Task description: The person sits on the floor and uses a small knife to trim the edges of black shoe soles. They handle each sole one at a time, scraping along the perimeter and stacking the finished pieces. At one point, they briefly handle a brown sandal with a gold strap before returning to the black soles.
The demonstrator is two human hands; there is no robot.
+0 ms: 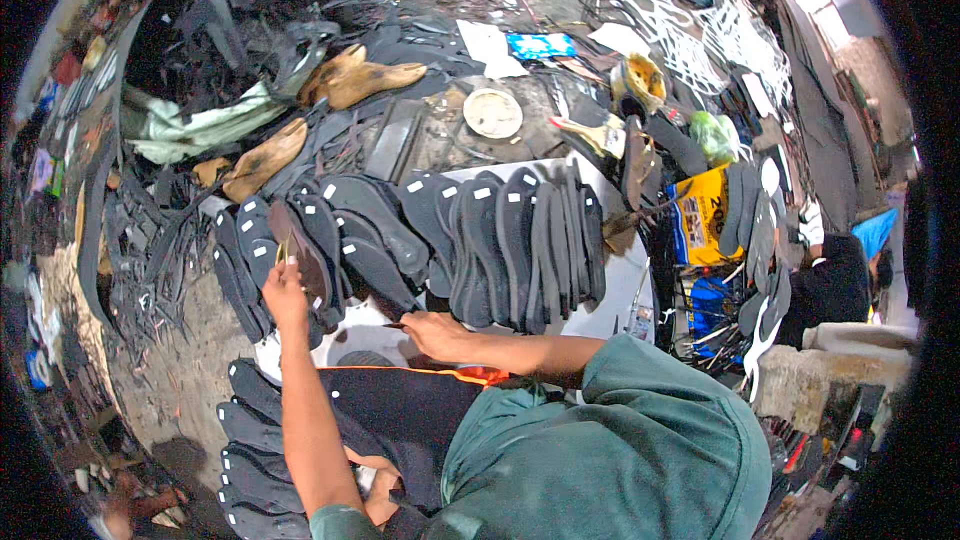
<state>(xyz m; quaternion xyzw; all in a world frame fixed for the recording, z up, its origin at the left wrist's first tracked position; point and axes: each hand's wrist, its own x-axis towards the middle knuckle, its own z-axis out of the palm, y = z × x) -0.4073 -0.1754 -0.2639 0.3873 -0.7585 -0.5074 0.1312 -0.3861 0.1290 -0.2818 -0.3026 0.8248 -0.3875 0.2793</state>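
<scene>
Dark grey, curved, rubbery-looking shoe soles (515,250) with small white square marks are standing and leaning in a crowded row across a flat white board (624,285). Toward the board's left end, the person's left hand (287,292) is pinching a slim, pale, stick-like item (288,248) between narrowed fingers, just beside a dark brown sole (310,270). At the board's near edge, the right hand (435,335) is closing its fingers around a small dark item (393,325), too small to identify. Because the soles are propping one another up, a tug or a brushing forearm could set neighbours sliding, perhaps off that near edge. Around the board, a gritty grey floor (200,380) is showing, littered with thin black strips (165,250). Beyond its left end, a brown wooden foot form (365,78) is lying near heaped black offcuts (225,30). Right of the board, a yellow printed bag (702,215) is resting; farther right, another person in dark clothing (830,290) is partly showing.
</scene>
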